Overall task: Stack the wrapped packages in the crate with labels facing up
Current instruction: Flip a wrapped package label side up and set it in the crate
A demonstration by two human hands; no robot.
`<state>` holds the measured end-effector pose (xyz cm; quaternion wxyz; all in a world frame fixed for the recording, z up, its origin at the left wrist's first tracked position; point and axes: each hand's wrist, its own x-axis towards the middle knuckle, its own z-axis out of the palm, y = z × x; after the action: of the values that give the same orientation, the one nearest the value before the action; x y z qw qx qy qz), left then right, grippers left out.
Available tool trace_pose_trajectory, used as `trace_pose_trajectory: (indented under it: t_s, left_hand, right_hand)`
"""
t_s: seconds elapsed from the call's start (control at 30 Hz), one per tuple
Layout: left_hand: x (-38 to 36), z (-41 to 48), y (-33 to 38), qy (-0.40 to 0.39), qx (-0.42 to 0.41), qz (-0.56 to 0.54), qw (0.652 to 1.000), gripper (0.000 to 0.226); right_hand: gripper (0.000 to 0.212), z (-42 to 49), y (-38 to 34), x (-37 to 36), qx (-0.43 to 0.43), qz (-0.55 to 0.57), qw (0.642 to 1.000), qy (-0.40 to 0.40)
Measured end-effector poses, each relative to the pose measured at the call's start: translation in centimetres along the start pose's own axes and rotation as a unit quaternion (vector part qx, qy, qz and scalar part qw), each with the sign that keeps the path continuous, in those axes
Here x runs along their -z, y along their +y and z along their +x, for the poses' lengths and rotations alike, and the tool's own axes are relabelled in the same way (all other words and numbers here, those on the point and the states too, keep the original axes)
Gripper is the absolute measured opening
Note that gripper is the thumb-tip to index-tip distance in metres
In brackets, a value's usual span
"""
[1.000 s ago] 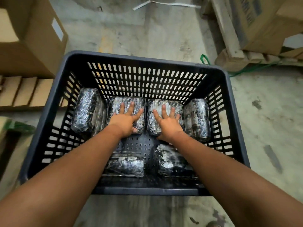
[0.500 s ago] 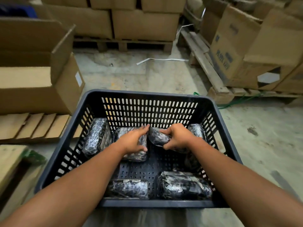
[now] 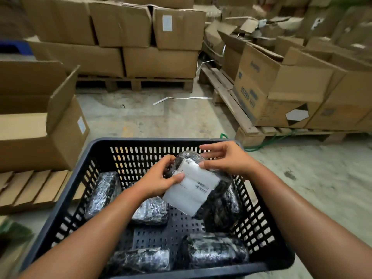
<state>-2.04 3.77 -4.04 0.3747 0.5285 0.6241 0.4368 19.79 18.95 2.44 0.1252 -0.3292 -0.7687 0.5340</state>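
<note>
A dark slatted plastic crate stands on the floor in front of me. I hold one black plastic-wrapped package above its middle, with the white barcode label turned up toward me. My left hand grips its left edge, thumb on the label. My right hand pinches its upper right edge with the other fingers spread. Several more wrapped packages lie on the crate floor: one at the far left, one under my left wrist, one at the right, and two along the near wall.
An open cardboard box sits on a wooden pallet to the left. Stacked cartons on a pallet stand behind. More open cartons on a pallet line the right. Bare concrete floor lies beyond the crate.
Both hands went from pressing flat on two packages to lifting the right one out of its row and turning it label up. The view tilted upward.
</note>
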Motion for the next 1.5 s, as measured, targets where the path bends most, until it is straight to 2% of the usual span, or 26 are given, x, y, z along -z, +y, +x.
trace_pose_trajectory:
  t_s: [0.13,0.2,0.3,0.37,0.43,0.53,0.67,0.73,0.9,0.97,1.03,1.1,1.2,1.27,1.37,1.5]
  left_hand:
    - [1.3,-0.2,-0.6,0.045,0.041,-0.064,0.996,0.045]
    - [1.5,-0.2,-0.6,0.086,0.063,-0.123,0.987,0.048]
    - [1.1,-0.1,-0.6,0.132,0.097,-0.193,0.967,0.058]
    - [0.9,0.0,-0.9,0.137,0.099,-0.196,0.966,0.079]
    - [0.6,0.0,-1.4,0.109,0.07,-0.137,0.982,0.097]
    - [-0.4,-0.3,-2.4,0.0,0.026,-0.011,1.0,0.113]
    - [-2.9,-0.6,-3.5,-0.104,0.086,0.144,0.98,0.136]
    - [-4.0,-0.5,-4.3,-0.123,0.11,0.166,0.972,0.143]
    - [-5.2,0.1,-6.2,-0.081,0.148,0.205,0.964,0.15]
    - [-5.9,0.1,-7.1,-0.083,0.143,0.232,0.958,0.144]
    - [-6.4,0.2,-7.7,-0.076,0.129,0.273,0.95,0.13]
    - [-6.5,0.4,-8.1,-0.102,0.106,0.344,0.927,0.121]
    - [-6.6,0.5,-9.0,-0.209,0.104,0.416,0.879,0.14]
    - [-7.1,0.1,-9.9,-0.249,0.121,0.417,0.866,0.148]
    - [-7.7,-0.2,-10.6,-0.229,0.107,0.435,0.864,0.138]
    - [-7.7,-0.1,-10.9,-0.216,0.092,0.447,0.863,0.131]
  right_hand:
    - [0.078,-1.0,0.3,-1.3,0.061,-0.009,0.993,0.103]
    - [0.088,-1.6,1.1,-2.6,0.085,0.015,0.986,0.143]
    - [0.113,-2.0,2.0,-4.5,0.105,-0.052,0.989,0.094]
    - [0.126,-2.0,2.2,-5.3,0.103,-0.135,0.984,0.056]
    - [0.136,-2.0,2.3,-5.7,0.074,-0.165,0.983,0.04]
    - [0.143,-2.2,3.1,-5.5,0.018,-0.157,0.987,0.041]
    - [0.144,-2.2,4.9,-5.3,-0.053,-0.182,0.982,0.019]
    - [0.148,-1.9,5.2,-5.4,-0.085,-0.217,0.972,-0.011]
    - [0.161,0.2,5.0,-7.1,-0.143,-0.307,0.937,-0.079]
    - [0.159,0.6,5.9,-8.5,-0.179,-0.325,0.924,-0.094]
    - [0.146,0.8,6.9,-9.8,-0.203,-0.35,0.908,-0.106]
    - [0.13,1.0,7.4,-10.5,-0.202,-0.385,0.892,-0.122]
    - [0.127,1.2,8.1,-11.1,-0.179,-0.434,0.872,-0.136]
    - [0.131,1.0,8.8,-11.4,-0.178,-0.441,0.864,-0.164]
    - [0.127,0.9,9.7,-12.0,-0.176,-0.473,0.843,-0.187]
    - [0.095,1.1,9.8,-12.8,-0.173,-0.499,0.831,-0.173]
